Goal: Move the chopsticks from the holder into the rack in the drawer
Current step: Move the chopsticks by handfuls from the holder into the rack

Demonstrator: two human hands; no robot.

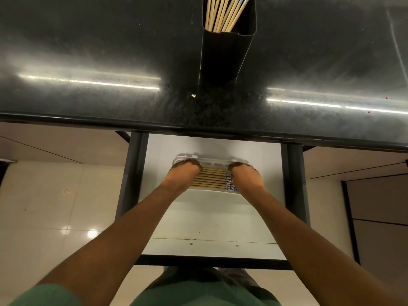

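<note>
Chopsticks, two lots. First lot: a bundle of pale wooden chopsticks [223,14] standing upright and fanned in a tall, dark, rectangular holder [223,56] set on the dark speckled desk [88,96], near its front edge; a few at the right of the bundle show patterned tops at the frame's upper border. Second lot: chopsticks in the rack [210,176], lying flat and parallel, side by side, running left to right; light wood shafts with blue-and-white patterned ends pointing right. Rack [209,161]: white, shallow, rounded corners, resting on the pale floor of the open drawer [212,221], towards its back, just under the desk edge. Drawer sides dark grey, front rail black. Left hand [184,173]: fingers curled down over the left end of the rack and the chopstick tips. Right hand [246,175]: fingers curled down over the right end, partly covering the patterned ends. Whether either hand actually pinches a chopstick cannot be told; fingertips hidden. Below: green garment, glossy tiled floor [55,217].
</note>
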